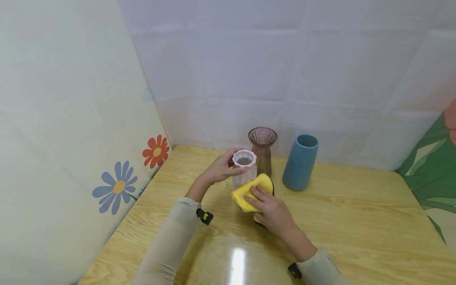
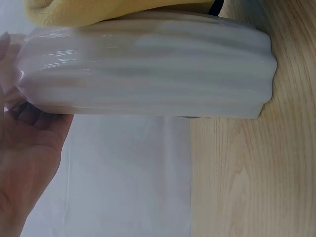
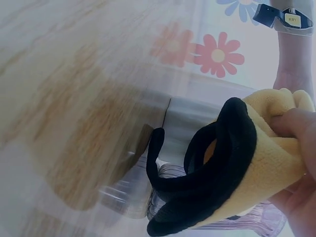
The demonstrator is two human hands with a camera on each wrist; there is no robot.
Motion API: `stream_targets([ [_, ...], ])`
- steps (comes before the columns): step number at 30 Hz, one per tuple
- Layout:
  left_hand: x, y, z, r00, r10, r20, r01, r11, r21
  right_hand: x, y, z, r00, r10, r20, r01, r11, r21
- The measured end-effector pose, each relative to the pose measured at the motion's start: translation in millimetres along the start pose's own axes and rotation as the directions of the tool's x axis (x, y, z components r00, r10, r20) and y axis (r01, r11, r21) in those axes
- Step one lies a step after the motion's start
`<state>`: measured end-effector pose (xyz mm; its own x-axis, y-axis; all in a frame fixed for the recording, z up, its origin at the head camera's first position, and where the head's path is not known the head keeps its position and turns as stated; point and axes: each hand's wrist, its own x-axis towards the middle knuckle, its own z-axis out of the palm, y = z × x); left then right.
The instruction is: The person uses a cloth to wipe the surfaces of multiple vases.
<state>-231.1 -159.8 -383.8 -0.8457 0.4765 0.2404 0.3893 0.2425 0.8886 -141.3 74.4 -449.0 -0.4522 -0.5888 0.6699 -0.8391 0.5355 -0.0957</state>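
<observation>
Left fingers (image 1: 232, 152) grip white vase (image 2: 153, 69); right fingers (image 1: 263, 194) hold yellow cloth (image 1: 262, 181).

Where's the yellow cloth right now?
In the head view, the yellow cloth is below and right of the middle, in the right hand, up against the white vase that the left hand holds.

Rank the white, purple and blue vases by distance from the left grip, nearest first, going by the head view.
1. White vase: held at its top by the left grip.
2. Purple vase: behind the first one and a little to the right.
3. Blue vase: farthest right, standing apart from the other two.
</observation>
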Motion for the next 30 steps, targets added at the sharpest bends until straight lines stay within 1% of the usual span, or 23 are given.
stream_targets([
  [9, 5.2, -5.9, 3.9, 1.0, -0.014, -0.024, 0.015, 0.999, 0.03, -6.4, 10.0, 9.8, 1.0, -0.011, 0.009, 0.011, 1.0, 0.007],
  [15, 7.8, -11.1, 5.8, 0.999, -0.02, -0.046, 0.022, 0.999, 0.041, -10.3, 15.9, 15.9, 0.999, -0.001, 0.051, 0.0, 1.0, 0.028],
  [26, 3.4, -13.1, 5.0, 0.997, -0.003, -0.074, 0.01, 0.996, 0.092, -12.7, 16.0, 13.9, 0.992, -0.001, 0.128, -0.001, 1.0, 0.018],
  [30, 0.1, -11.9, 3.3, 0.994, -0.002, -0.105, 0.016, 0.991, 0.131, -13.7, 16.6, 9.4, 0.991, -0.012, 0.137, 0.009, 1.0, 0.02],
])
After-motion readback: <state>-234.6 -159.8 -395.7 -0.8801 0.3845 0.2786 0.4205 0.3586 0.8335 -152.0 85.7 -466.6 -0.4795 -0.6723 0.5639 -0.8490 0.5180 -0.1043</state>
